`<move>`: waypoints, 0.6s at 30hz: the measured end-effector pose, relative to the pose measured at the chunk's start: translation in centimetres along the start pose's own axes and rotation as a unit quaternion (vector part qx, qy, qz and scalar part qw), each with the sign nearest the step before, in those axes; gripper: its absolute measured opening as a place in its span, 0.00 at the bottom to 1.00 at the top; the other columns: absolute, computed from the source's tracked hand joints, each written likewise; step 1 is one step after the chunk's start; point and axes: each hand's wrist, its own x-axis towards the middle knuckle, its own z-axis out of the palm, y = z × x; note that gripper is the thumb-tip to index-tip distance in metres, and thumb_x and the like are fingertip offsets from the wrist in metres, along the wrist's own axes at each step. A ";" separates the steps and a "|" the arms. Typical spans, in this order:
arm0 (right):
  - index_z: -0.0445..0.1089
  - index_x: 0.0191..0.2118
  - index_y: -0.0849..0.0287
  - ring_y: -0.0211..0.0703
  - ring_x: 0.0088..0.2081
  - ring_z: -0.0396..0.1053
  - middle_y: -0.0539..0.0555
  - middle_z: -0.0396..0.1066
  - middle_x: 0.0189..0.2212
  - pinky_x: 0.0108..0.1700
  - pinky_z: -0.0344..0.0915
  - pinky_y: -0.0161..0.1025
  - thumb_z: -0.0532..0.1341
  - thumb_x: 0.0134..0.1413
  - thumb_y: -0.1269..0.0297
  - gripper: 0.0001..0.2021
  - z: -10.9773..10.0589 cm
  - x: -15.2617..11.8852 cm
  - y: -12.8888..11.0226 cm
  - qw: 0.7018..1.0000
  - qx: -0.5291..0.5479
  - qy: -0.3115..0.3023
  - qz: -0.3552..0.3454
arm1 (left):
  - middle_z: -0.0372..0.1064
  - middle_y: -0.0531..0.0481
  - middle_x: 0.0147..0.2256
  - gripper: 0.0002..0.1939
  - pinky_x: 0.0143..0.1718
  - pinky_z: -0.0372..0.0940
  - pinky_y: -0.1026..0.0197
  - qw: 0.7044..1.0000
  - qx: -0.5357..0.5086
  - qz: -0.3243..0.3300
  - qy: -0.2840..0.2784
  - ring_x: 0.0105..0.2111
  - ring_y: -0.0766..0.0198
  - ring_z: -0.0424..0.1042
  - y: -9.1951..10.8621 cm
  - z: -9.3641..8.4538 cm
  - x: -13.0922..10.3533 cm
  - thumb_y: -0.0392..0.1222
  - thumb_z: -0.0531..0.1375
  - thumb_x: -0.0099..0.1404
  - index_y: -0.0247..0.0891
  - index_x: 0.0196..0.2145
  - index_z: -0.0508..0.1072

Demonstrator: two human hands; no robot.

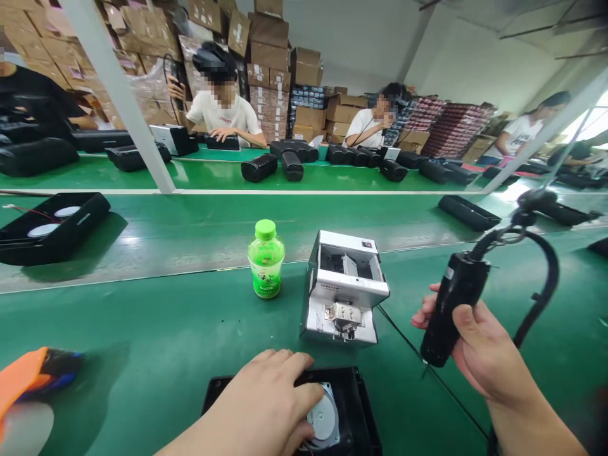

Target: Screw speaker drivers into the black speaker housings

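My right hand [479, 348] is wrapped round a black electric screwdriver [453, 310], its tip pointing down and a thick cable looping from its top. Near the bottom edge, my left hand [270, 405] rests on a black speaker housing [354, 405], fingers bent beside a round silver speaker part [325, 415]; what its fingertips hold, if anything, is hidden. Behind the housing stands a white and black screw feeder [349, 285] with a metal block at its front. A green-capped bottle [266, 263] is upright to the feeder's left.
An orange and black object [33, 373] lies at the left edge. An open black housing with two round parts [57, 221] sits at far left, another housing [468, 212] at back right. Across the green belt [209, 221], people sit among black housings.
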 end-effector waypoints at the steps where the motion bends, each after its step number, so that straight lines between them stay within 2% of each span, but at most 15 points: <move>1: 0.70 0.60 0.48 0.48 0.38 0.79 0.54 0.76 0.40 0.42 0.83 0.44 0.66 0.64 0.34 0.29 -0.1 -0.5 0.0 1.000 0.002 0.015 -0.008 | 0.76 0.40 0.62 0.22 0.55 0.79 0.36 1.000 -0.008 -0.006 -0.021 0.53 0.39 0.81 -0.1 0.0 0.0 0.50 0.74 0.66 0.48 0.56 0.81; 4: 0.68 0.65 0.47 0.44 0.31 0.74 0.52 0.74 0.34 0.32 0.77 0.39 0.64 0.66 0.34 0.31 0.1 -1.7 -0.4 0.999 0.012 0.043 -0.024 | 0.74 0.40 0.64 0.33 0.58 0.78 0.35 0.996 -0.022 -0.019 -0.079 0.56 0.38 0.81 -0.4 -0.3 0.1 0.56 0.76 0.63 0.52 0.63 0.78; 6: 0.68 0.64 0.47 0.42 0.27 0.69 0.50 0.71 0.30 0.26 0.71 0.38 0.62 0.64 0.30 0.34 0.5 -2.3 -1.2 0.998 0.027 0.044 -0.031 | 0.73 0.39 0.65 0.35 0.57 0.78 0.35 0.994 -0.022 -0.022 -0.105 0.57 0.38 0.80 -0.4 -0.7 0.2 0.58 0.76 0.63 0.54 0.65 0.76; 9: 0.68 0.63 0.46 0.43 0.23 0.66 0.49 0.68 0.27 0.23 0.68 0.41 0.59 0.59 0.22 0.39 1.3 -2.8 -2.8 0.997 0.063 0.026 -0.033 | 0.72 0.39 0.67 0.36 0.56 0.79 0.35 0.991 -0.010 -0.020 -0.131 0.58 0.37 0.79 -0.3 -0.9 0.5 0.54 0.75 0.65 0.56 0.68 0.73; 11: 0.69 0.62 0.45 0.43 0.21 0.64 0.48 0.67 0.25 0.22 0.66 0.41 0.59 0.57 0.20 0.40 1.8 -2.9 -3.9 0.995 0.094 0.012 -0.035 | 0.71 0.39 0.67 0.34 0.56 0.79 0.34 0.990 -0.005 -0.023 -0.141 0.59 0.37 0.78 -0.1 -1.1 0.8 0.52 0.75 0.65 0.56 0.67 0.74; 15: 0.71 0.62 0.46 0.42 0.20 0.63 0.48 0.68 0.24 0.21 0.65 0.40 0.59 0.60 0.21 0.39 2.7 -3.3 -5.1 0.991 0.129 -0.015 -0.036 | 0.73 0.41 0.65 0.31 0.53 0.81 0.35 0.987 0.007 -0.034 -0.154 0.58 0.37 0.79 0.3 -1.3 1.1 0.47 0.76 0.64 0.53 0.63 0.76; 18: 0.68 0.66 0.46 0.40 0.19 0.63 0.48 0.68 0.24 0.20 0.65 0.40 0.53 0.64 0.21 0.40 2.5 -3.7 -4.6 0.988 0.137 -0.049 -0.054 | 0.73 0.42 0.64 0.28 0.50 0.82 0.38 0.987 0.018 -0.035 -0.155 0.55 0.39 0.80 0.2 -1.2 1.0 0.44 0.75 0.65 0.54 0.60 0.77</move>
